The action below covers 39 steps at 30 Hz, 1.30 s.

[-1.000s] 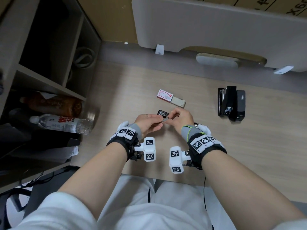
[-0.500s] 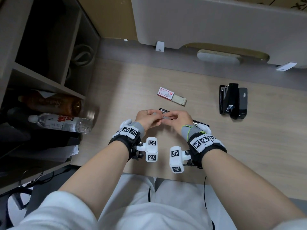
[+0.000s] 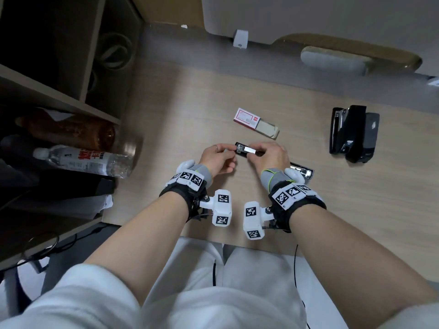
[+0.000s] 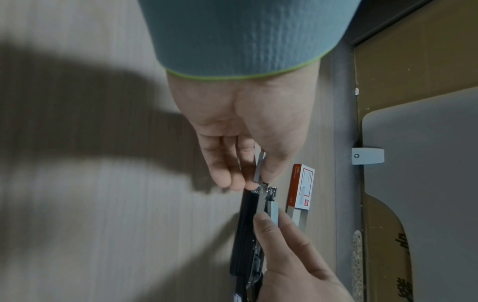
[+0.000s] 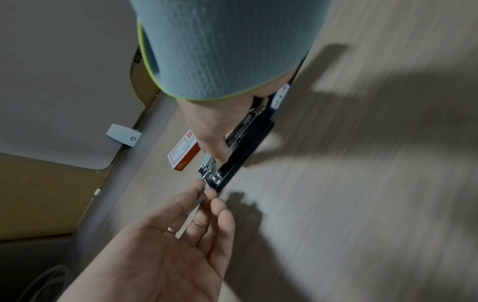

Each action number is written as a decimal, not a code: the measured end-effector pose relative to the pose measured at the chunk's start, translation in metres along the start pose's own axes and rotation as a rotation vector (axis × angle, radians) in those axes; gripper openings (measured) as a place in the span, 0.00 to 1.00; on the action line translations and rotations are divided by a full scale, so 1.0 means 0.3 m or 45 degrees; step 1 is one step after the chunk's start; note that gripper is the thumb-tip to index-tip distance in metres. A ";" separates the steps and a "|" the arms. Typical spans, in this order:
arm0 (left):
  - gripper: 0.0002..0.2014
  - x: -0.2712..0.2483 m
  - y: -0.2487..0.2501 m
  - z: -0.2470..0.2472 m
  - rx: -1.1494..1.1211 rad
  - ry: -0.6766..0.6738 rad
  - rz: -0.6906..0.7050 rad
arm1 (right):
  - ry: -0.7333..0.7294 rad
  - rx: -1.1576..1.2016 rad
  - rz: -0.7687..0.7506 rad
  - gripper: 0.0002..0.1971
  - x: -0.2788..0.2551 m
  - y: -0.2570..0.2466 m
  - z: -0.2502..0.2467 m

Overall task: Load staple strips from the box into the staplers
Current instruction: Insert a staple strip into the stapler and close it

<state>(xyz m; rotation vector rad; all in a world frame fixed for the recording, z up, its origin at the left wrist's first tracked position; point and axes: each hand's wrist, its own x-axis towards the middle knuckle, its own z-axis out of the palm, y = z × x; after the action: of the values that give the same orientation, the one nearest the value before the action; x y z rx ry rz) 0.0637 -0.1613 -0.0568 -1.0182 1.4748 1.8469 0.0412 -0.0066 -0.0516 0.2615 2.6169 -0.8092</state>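
A black stapler (image 3: 300,171) lies swung open on the desk between my hands, its metal magazine (image 4: 260,206) facing up. My right hand (image 3: 257,151) pinches a silver staple strip (image 3: 250,150) at the magazine's front end; this strip (image 5: 208,160) touches the channel. My left hand (image 3: 231,150) pinches a second, shorter staple strip (image 4: 260,165) just left of the stapler's tip. The red-and-white staple box (image 3: 245,117) lies beyond the hands with its tray (image 3: 267,129) slid out. A second black stapler (image 3: 351,134) lies open at the right.
Shelves on the left hold a water bottle (image 3: 80,160) and an amber bottle (image 3: 71,131). A grey partition (image 3: 308,17) with a white clip (image 3: 240,38) closes off the back of the desk. Bare desk (image 3: 356,222) stretches right of my right wrist.
My hands, joined over one strip before, have drawn apart. The right hand has lowered its strip onto the stapler's front end; the left keeps a shorter piece.
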 end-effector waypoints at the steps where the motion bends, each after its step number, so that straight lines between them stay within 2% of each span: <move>1: 0.08 0.002 0.002 0.002 0.003 -0.009 -0.011 | -0.016 -0.024 -0.001 0.10 -0.001 0.002 0.003; 11: 0.08 0.012 0.019 0.001 0.059 -0.014 -0.078 | -0.047 -0.035 -0.050 0.10 -0.004 -0.006 -0.012; 20: 0.09 -0.007 0.002 0.009 0.053 -0.034 -0.068 | -0.097 -0.082 -0.040 0.10 -0.023 0.016 -0.002; 22: 0.08 -0.013 0.000 0.009 0.051 -0.043 -0.065 | -0.105 -0.102 -0.044 0.12 -0.020 0.012 0.004; 24: 0.08 -0.017 -0.008 0.005 0.048 -0.039 -0.065 | -0.118 -0.135 -0.059 0.19 -0.019 0.004 0.004; 26: 0.09 -0.019 -0.015 -0.001 0.045 -0.021 -0.064 | -0.084 -0.097 -0.043 0.24 -0.021 0.001 0.003; 29: 0.09 -0.030 -0.023 -0.005 0.047 0.005 -0.054 | 0.012 0.063 0.079 0.20 -0.042 0.015 -0.005; 31: 0.08 -0.043 -0.026 -0.002 0.026 0.013 -0.061 | -0.027 0.098 0.150 0.20 -0.059 0.027 -0.007; 35: 0.10 -0.064 -0.029 0.007 0.007 0.011 -0.062 | -0.191 0.180 0.148 0.25 -0.076 0.028 -0.009; 39: 0.08 -0.073 -0.024 0.005 0.027 0.030 -0.042 | -0.211 0.182 0.121 0.24 -0.079 0.013 -0.005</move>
<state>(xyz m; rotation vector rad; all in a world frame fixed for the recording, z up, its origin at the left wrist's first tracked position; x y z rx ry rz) 0.0813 -0.1573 -0.0423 -1.0517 1.4796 1.7981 0.0633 -0.0040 -0.0426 0.3408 2.3780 -0.9438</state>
